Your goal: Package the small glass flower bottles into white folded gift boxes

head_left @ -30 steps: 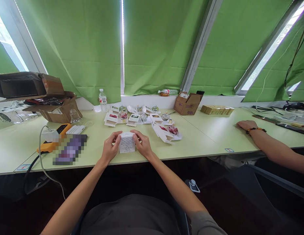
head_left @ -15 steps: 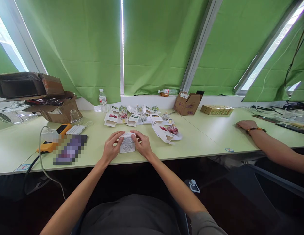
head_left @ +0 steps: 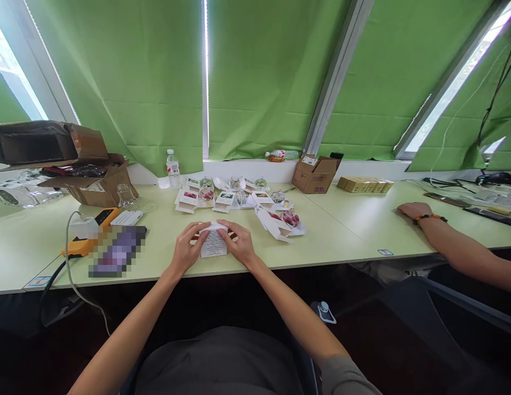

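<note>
Between my hands is a small white printed paper (head_left: pixel 214 245), covered in fine lines of text too small to read. My left hand (head_left: pixel 188 247) pinches its left edge near the top, and my right hand (head_left: pixel 239 242) grips the upper right edge the same way. Just beyond lie several opened white cartons with round clear ornaments beside them. The closest is a white carton (head_left: pixel 279 227) with a red-filled ornament (head_left: pixel 290 219), right of my right hand. A green ornament (head_left: pixel 206 182) sits in the back row.
Left of me are a pixelated dark object (head_left: pixel 117 252), a yellow device (head_left: pixel 77 248) with cables and cardboard boxes (head_left: pixel 94 189). A water bottle (head_left: pixel 173 170), small brown carton (head_left: pixel 315 174) and yellow boxes (head_left: pixel 364 185) stand behind. Another person's hand (head_left: pixel 415 210) rests at right.
My right fingertips have shifted very slightly left along the top of the paper. Everything else looks the same.
</note>
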A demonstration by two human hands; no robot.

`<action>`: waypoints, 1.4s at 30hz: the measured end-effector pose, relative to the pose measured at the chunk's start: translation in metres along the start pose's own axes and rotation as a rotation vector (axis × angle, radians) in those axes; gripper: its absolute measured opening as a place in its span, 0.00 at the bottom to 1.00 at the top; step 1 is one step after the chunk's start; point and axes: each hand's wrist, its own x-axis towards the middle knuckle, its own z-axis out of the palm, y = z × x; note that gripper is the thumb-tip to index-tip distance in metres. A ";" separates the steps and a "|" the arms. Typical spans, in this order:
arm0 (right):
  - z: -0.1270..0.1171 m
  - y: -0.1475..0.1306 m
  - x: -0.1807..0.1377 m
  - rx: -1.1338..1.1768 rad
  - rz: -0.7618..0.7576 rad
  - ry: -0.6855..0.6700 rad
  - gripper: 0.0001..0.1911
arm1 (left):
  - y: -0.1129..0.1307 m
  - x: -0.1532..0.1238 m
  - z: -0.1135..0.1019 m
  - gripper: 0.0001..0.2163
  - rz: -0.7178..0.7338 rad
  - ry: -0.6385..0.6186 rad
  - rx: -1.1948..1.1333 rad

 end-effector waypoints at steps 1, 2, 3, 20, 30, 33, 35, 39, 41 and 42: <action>0.000 0.000 0.000 0.003 0.003 0.000 0.18 | 0.000 0.000 0.000 0.12 0.001 0.001 0.002; 0.000 0.000 0.000 0.004 0.007 -0.001 0.18 | 0.000 0.000 0.000 0.12 0.002 0.001 0.005; 0.000 0.000 0.000 0.004 0.010 -0.002 0.18 | 0.000 0.000 0.000 0.12 0.001 -0.001 0.008; -0.001 -0.003 0.001 -0.028 -0.005 -0.041 0.18 | -0.002 -0.001 0.000 0.13 0.026 0.011 0.067; -0.001 -0.001 0.000 -0.049 -0.001 -0.052 0.19 | -0.007 -0.001 -0.004 0.16 -0.079 0.018 -0.098; 0.000 0.000 0.000 -0.068 -0.001 -0.046 0.20 | -0.011 -0.002 -0.003 0.16 -0.128 0.020 -0.172; 0.001 0.003 0.000 -0.078 0.005 -0.037 0.21 | -0.012 -0.002 -0.003 0.15 -0.126 0.022 -0.165; 0.003 0.006 0.000 -0.081 0.038 -0.036 0.22 | -0.011 -0.001 -0.004 0.14 -0.094 0.021 -0.110; 0.003 0.006 -0.001 -0.078 0.062 -0.053 0.23 | -0.009 -0.001 -0.004 0.13 -0.079 0.014 -0.083; 0.003 0.006 -0.001 -0.080 0.074 -0.065 0.24 | -0.007 -0.001 -0.004 0.12 -0.069 0.010 -0.072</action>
